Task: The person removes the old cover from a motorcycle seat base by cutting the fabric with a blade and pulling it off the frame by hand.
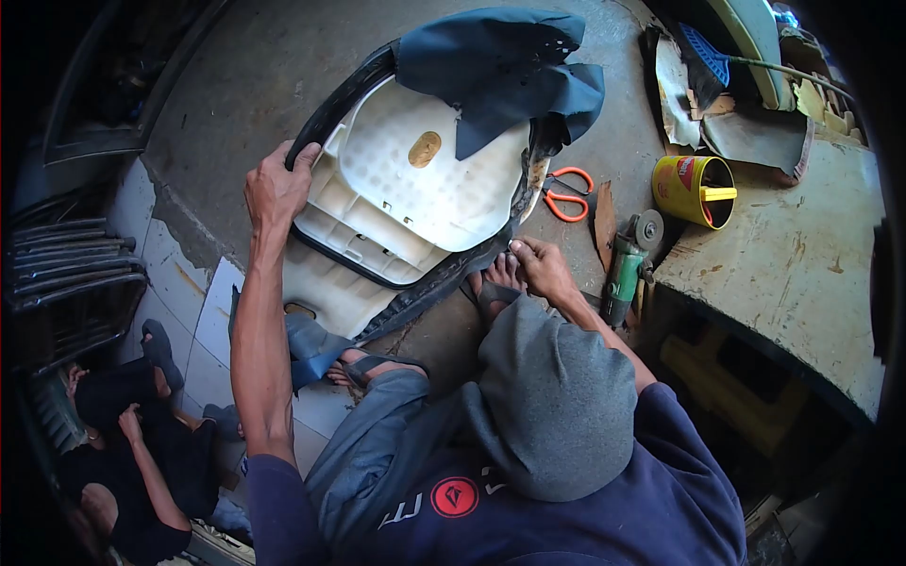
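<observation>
A white plastic seat shell [377, 170] with black edging lies tilted on the floor before me. My left hand [280, 189] is closed on the black edging [326, 123] at its left side. My right hand [543, 269] is pinched at the black edging near the lower right corner, beside my foot; a small pale bit shows at the fingertips, too small to name. Dark blue cover material [491, 57] is folded over the shell's top. Orange-handled scissors [568, 194] lie just right of the shell, above my right hand.
A green angle grinder [623, 278] and a yellow can [692, 192] stand to the right, beside a worn tabletop [783, 274]. Scrap pieces and a blue-headed tool [710, 58] are at the upper right. Another person [142, 453] sits at the lower left.
</observation>
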Available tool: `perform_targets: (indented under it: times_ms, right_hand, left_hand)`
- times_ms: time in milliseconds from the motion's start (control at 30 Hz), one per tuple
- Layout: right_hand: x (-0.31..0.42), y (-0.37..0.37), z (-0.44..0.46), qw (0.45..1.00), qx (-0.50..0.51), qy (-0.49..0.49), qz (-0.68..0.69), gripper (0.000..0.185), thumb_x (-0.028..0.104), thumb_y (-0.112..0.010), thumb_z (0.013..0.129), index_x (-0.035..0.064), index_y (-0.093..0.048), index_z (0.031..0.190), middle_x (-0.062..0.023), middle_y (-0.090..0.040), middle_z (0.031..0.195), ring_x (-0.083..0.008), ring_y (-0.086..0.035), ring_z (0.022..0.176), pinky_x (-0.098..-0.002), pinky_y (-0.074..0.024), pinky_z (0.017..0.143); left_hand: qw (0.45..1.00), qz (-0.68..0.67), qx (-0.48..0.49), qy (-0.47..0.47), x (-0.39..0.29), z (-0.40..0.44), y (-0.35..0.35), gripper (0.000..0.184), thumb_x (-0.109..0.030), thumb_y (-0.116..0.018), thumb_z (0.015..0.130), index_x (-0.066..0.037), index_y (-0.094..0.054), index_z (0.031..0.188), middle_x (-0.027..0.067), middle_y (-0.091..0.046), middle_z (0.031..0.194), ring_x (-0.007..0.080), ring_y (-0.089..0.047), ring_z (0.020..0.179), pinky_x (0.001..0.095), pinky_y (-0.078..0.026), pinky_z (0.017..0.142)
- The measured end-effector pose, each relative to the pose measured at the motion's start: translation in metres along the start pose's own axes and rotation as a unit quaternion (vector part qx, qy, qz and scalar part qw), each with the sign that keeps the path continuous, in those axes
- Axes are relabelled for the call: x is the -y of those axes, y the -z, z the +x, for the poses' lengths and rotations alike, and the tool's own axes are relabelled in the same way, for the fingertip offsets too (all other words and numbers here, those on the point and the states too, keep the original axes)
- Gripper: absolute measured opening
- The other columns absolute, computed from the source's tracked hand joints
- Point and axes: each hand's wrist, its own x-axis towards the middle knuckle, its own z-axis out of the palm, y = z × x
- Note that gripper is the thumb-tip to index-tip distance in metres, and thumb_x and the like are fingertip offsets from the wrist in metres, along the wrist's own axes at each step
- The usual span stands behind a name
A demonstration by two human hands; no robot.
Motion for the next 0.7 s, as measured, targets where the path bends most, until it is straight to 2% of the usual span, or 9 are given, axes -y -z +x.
perform_targets:
  times_ms: [33, 100, 167, 367, 467, 533, 567, 633, 700]
  right_hand:
    - [-0.002, -0.005, -0.007, 0.997, -0.033, 0.004, 0.073, 0.029, 0.027, -0.059, 0.095, 0.0009, -0.071, 0.098, -0.0227, -0.071, 0.093, -0.0455, -0.068, 0.084, -0.0490, -0.0538, 0.071]
    - [0.011, 0.013, -0.009, 0.999, -0.022, 0.032, -0.013, 0.026, 0.025, -0.058, 0.094, 0.0022, -0.071, 0.096, -0.0239, -0.071, 0.093, -0.0442, -0.069, 0.083, -0.0493, -0.0543, 0.072]
    - [0.039, 0.028, -0.019, 0.961, 0.028, 0.037, -0.272, 0.021, 0.021, -0.059, 0.091, 0.0034, -0.070, 0.096, -0.0257, -0.071, 0.090, -0.0427, -0.071, 0.083, -0.0493, -0.0559, 0.073]
    - [0.044, 0.003, -0.016, 0.945, 0.021, 0.012, -0.326, 0.020, 0.017, -0.061, 0.088, -0.0012, -0.068, 0.093, -0.0259, -0.072, 0.088, -0.0388, -0.073, 0.082, -0.0480, -0.0571, 0.070]
    - [0.008, -0.011, -0.009, 0.985, -0.020, -0.020, -0.171, 0.022, 0.019, -0.061, 0.091, -0.0017, -0.067, 0.092, -0.0265, -0.071, 0.088, -0.0378, -0.073, 0.085, -0.0477, -0.0558, 0.071]
    - [-0.021, -0.034, 0.000, 0.950, 0.059, -0.135, 0.277, 0.025, 0.025, -0.059, 0.095, 0.0012, -0.069, 0.095, -0.0265, -0.070, 0.090, -0.0416, -0.071, 0.087, -0.0502, -0.0533, 0.073]
    - [-0.024, -0.031, 0.003, 0.950, 0.055, -0.126, 0.281, 0.025, 0.025, -0.059, 0.095, 0.0012, -0.069, 0.095, -0.0265, -0.070, 0.090, -0.0416, -0.071, 0.087, -0.0502, -0.0533, 0.073]
    - [0.005, 0.000, -0.011, 0.999, -0.020, -0.036, 0.032, 0.028, 0.029, -0.057, 0.097, 0.0050, -0.070, 0.100, -0.0252, -0.070, 0.094, -0.0455, -0.068, 0.087, -0.0519, -0.0515, 0.075]
    - [0.003, 0.028, -0.016, 0.994, 0.023, -0.008, -0.109, 0.031, 0.034, -0.055, 0.097, 0.0085, -0.073, 0.105, -0.0245, -0.070, 0.095, -0.0456, -0.068, 0.088, -0.0513, -0.0531, 0.077]
  left_hand:
    - [1.000, 0.006, 0.013, 0.007, 0.003, -0.003, 0.000, 0.044, -0.052, -0.062, 0.092, -0.018, -0.072, 0.118, 0.0197, -0.073, 0.099, 0.0418, -0.069, 0.098, 0.0467, -0.053, 0.086]
    - [1.000, -0.010, 0.013, 0.002, 0.006, 0.001, -0.001, 0.044, -0.053, -0.062, 0.092, -0.018, -0.072, 0.118, 0.0198, -0.073, 0.099, 0.0417, -0.069, 0.099, 0.0464, -0.053, 0.087]
    - [0.999, -0.015, 0.028, -0.014, 0.011, -0.004, 0.000, 0.044, -0.053, -0.062, 0.092, -0.018, -0.072, 0.118, 0.0199, -0.073, 0.099, 0.0417, -0.069, 0.099, 0.0462, -0.053, 0.087]
    - [0.999, 0.003, 0.027, -0.026, 0.006, -0.001, 0.003, 0.045, -0.053, -0.063, 0.091, -0.017, -0.072, 0.117, 0.0207, -0.073, 0.100, 0.0422, -0.068, 0.101, 0.0466, -0.053, 0.087]
    - [0.999, -0.015, 0.035, -0.035, 0.008, 0.001, 0.003, 0.046, -0.053, -0.062, 0.092, -0.016, -0.072, 0.117, 0.0212, -0.073, 0.101, 0.0427, -0.068, 0.101, 0.0473, -0.053, 0.086]
    - [0.998, -0.016, 0.043, -0.034, 0.018, 0.005, -0.003, 0.046, -0.053, -0.062, 0.092, -0.016, -0.071, 0.118, 0.0212, -0.073, 0.101, 0.0428, -0.068, 0.101, 0.0473, -0.052, 0.087]
    - [0.998, -0.016, 0.045, -0.031, 0.023, 0.013, -0.006, 0.046, -0.053, -0.062, 0.092, -0.016, -0.071, 0.118, 0.0212, -0.073, 0.102, 0.0429, -0.067, 0.102, 0.0473, -0.052, 0.088]
    - [0.998, -0.030, 0.031, -0.056, 0.023, 0.009, -0.003, 0.047, -0.054, -0.061, 0.092, -0.016, -0.071, 0.118, 0.0207, -0.073, 0.102, 0.0421, -0.068, 0.101, 0.0472, -0.052, 0.088]
    - [0.997, -0.036, 0.071, -0.023, 0.013, 0.004, 0.005, 0.045, -0.043, -0.063, 0.093, -0.009, -0.067, 0.123, 0.0213, -0.071, 0.109, 0.0414, -0.065, 0.107, 0.0461, -0.050, 0.092]
